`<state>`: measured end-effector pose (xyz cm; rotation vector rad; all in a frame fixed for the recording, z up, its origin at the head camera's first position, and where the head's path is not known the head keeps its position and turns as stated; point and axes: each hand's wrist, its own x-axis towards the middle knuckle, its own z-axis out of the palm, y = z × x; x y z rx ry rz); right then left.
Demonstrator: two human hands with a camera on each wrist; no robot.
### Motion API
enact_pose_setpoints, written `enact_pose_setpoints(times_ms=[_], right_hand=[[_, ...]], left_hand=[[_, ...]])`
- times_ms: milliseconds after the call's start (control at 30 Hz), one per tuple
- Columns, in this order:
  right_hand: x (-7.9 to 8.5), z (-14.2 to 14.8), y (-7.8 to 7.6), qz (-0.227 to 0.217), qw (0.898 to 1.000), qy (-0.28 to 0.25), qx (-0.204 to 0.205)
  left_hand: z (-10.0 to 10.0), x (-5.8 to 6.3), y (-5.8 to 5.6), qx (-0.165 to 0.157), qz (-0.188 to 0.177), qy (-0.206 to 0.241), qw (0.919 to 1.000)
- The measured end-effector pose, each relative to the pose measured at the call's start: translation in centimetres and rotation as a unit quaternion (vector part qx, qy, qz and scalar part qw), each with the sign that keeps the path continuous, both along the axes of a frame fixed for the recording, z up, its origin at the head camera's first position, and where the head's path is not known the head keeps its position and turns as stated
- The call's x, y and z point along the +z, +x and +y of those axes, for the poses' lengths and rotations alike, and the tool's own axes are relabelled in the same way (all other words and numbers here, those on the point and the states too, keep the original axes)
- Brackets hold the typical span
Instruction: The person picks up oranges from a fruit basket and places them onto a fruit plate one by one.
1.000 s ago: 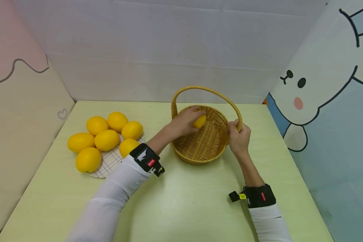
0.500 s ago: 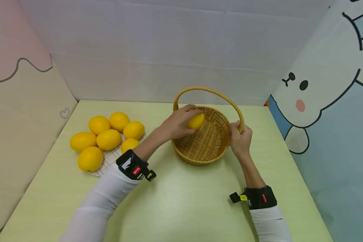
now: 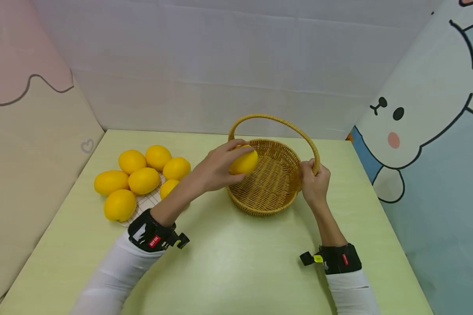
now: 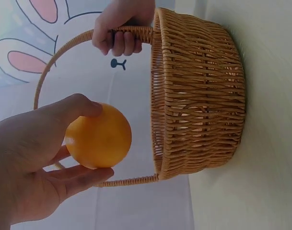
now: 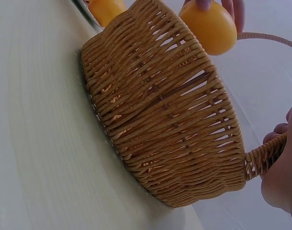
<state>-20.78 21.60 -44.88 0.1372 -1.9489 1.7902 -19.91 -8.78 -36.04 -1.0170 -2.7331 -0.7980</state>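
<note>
My left hand (image 3: 218, 166) holds a yellow lemon (image 3: 244, 162) between thumb and fingers, above the left rim of a round wicker basket (image 3: 264, 192). In the left wrist view the lemon (image 4: 100, 136) is off the table and apart from the basket wall (image 4: 203, 96). My right hand (image 3: 314, 181) grips the lower right end of the basket's arched handle (image 3: 273, 118). The bare woven bottom of the basket shows. Several more lemons (image 3: 143, 180) lie in a group at the left, on and around a white plate with a grid pattern (image 3: 147, 200).
The pale table (image 3: 236, 262) meets a white wall (image 3: 220, 65) just behind the basket. Side walls with cartoon drawings flank it left and right. My left forearm (image 3: 114, 262) passes in front of the plate and hides its right part.
My left hand, with the lemon in it, has moved left from over the basket's inside to its left rim. The right hand keeps its grip on the handle. The view has shifted slightly.
</note>
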Motion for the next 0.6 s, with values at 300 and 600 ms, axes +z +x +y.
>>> enact_pose_setpoints(times_ms=[300,600], right_hand=[[-0.1,0.3,0.0,0.007,1.0,0.006,0.005],[-0.4,0.1,-0.1,0.006,1.0,0.003,0.006]], left_hand=[[-3.3,0.6,2.6,0.018,0.033,0.015,0.9992],[-7.5,1.4,5.3,0.065,0.042,0.0,0.997]])
